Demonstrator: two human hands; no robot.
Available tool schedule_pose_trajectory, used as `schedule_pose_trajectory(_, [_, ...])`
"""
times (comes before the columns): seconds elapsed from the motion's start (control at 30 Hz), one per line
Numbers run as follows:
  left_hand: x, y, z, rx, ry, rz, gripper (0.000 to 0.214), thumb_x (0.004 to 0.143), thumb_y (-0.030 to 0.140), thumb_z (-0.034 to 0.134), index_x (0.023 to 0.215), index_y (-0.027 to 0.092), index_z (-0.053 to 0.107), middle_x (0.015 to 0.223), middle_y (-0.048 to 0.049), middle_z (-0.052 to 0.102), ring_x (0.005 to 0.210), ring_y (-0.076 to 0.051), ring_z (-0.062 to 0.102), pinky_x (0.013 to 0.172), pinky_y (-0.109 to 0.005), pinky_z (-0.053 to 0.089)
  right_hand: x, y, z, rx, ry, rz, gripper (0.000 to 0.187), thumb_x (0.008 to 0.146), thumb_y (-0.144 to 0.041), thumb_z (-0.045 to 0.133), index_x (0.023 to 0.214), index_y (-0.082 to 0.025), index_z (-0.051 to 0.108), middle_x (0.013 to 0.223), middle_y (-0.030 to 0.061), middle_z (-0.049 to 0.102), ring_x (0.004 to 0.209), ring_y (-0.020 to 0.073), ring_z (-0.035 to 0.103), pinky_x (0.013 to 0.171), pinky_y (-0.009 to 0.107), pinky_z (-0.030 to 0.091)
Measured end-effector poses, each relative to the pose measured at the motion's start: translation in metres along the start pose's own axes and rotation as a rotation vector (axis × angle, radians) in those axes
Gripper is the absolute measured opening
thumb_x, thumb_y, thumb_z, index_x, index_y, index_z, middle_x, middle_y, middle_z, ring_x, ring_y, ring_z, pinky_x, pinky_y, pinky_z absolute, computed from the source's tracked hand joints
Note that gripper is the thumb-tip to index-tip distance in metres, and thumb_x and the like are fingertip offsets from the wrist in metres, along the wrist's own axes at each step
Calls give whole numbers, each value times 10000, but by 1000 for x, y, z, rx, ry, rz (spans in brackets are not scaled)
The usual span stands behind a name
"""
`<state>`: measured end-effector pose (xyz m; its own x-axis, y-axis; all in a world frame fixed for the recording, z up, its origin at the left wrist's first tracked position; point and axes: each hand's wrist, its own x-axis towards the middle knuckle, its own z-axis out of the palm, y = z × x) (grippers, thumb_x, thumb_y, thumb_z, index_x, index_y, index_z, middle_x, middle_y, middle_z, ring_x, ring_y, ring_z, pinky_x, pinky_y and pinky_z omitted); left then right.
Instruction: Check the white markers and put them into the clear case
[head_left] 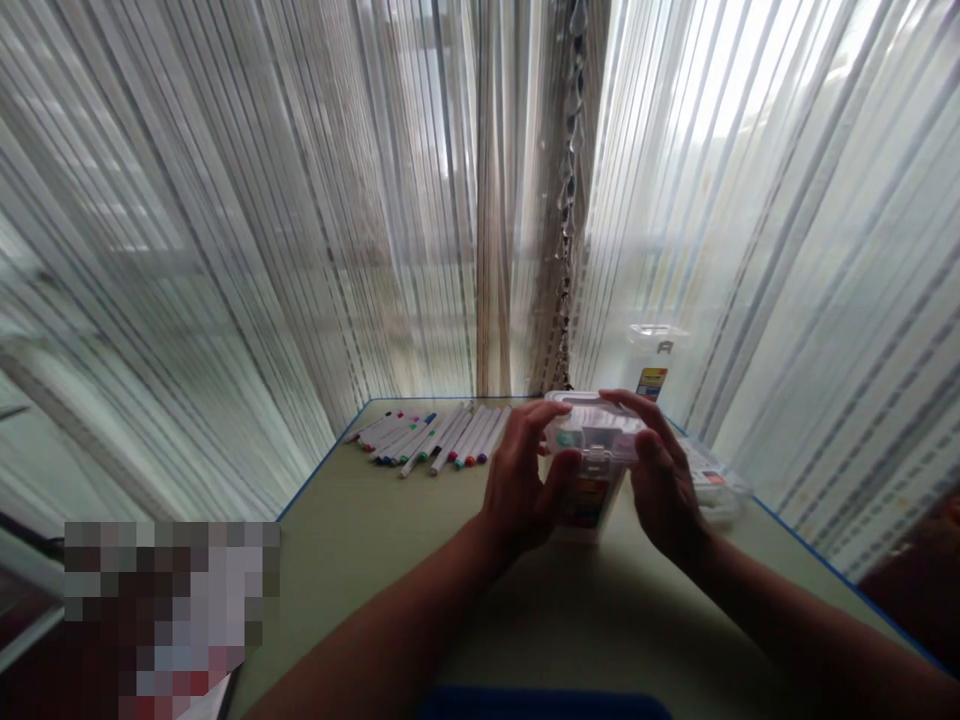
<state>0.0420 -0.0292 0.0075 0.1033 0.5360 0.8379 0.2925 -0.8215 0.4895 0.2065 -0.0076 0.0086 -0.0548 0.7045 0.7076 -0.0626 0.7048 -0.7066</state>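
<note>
No lettering can be read. The front label [586,503] on the clear-lidded box [598,440] is too dim; the yellow label [652,381] on the container [652,350] at its one o'clock and the orange patch [714,479] on the case [724,502] at its three o'clock are too small.

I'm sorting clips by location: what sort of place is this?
Probably a room in a home, beside a window, though a small workspace is possible: striped sheer curtains with daylight behind, a decorative bead string, and a blue-edged table with loose markers.
</note>
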Motion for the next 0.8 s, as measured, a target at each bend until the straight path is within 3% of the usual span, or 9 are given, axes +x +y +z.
schedule_pose_trajectory(0.2, [3,2,2,-86,30,-154,370,940,468,536,1227,234,517,1224,-119,601,999,-217,617,793,-389,571,-1,3,-1,42,-22,25,404,936,-558,457,1244,-331,587,1267,52,589,1135,323,555,971,510,416])
schedule_pose_trajectory(0.47, [3,3,0,-90,8,-113,360,947,405,551,1258,227,515,1275,-130,572,1040,-227,620,823,-397,575,-4,1,-2,99,-137,48,559,896,-453,591,1420,-349,426,1311,81,577,1175,334,583,1000,552,448])
schedule_pose_trajectory(0.67, [3,1,-1,-100,4,-114,354,954,393,544,1276,246,523,1270,-111,574,1042,-215,611,807,-365,574,-3,-2,-6,105,-298,57,769,871,-391,656,1521,-364,245,1390,102,525,1261,344,538,1101,596,339])
schedule_pose_trajectory(0.8, [4,1,-3,-99,0,-118,348,955,402,542,1268,251,529,1254,-104,581,1023,-204,612,804,-356,575,-1,-1,-7,68,-317,33,847,839,-385,705,1530,-355,216,1419,120,493,1292,353,508,1122,611,301])
